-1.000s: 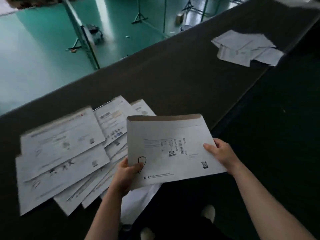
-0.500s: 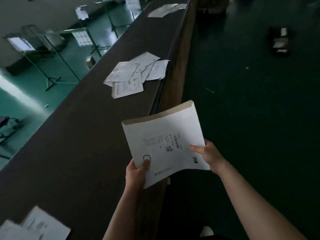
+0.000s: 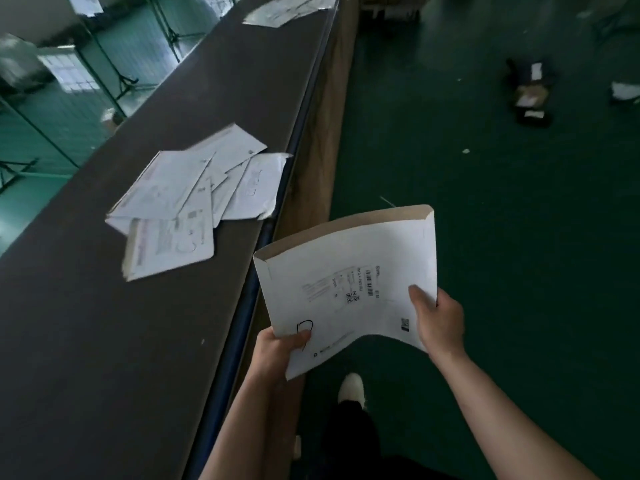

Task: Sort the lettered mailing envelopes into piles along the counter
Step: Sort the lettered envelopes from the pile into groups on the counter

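I hold a white mailing envelope (image 3: 349, 282) with a printed label and a hand-drawn letter near its lower left corner; it is bowed and hangs over the floor beside the counter. My left hand (image 3: 280, 348) pinches its lower left corner, thumb over the letter. My right hand (image 3: 438, 318) grips its right edge. A pile of several white envelopes (image 3: 194, 202) lies on the long dark counter (image 3: 104, 341), ahead and to the left. Another pile (image 3: 287, 10) lies far along the counter at the top.
The counter's near edge (image 3: 249, 306) runs diagonally with a brown side panel below. Dark green floor (image 3: 502, 202) lies to the right, with dark boxes (image 3: 530, 95) scattered on it. My white shoe (image 3: 351, 389) shows below the envelope. Metal stands are beyond the counter at left.
I have turned and walked along the counter with the envelope in both hands. The first big pile has left the view and the middle pile is now much closer.
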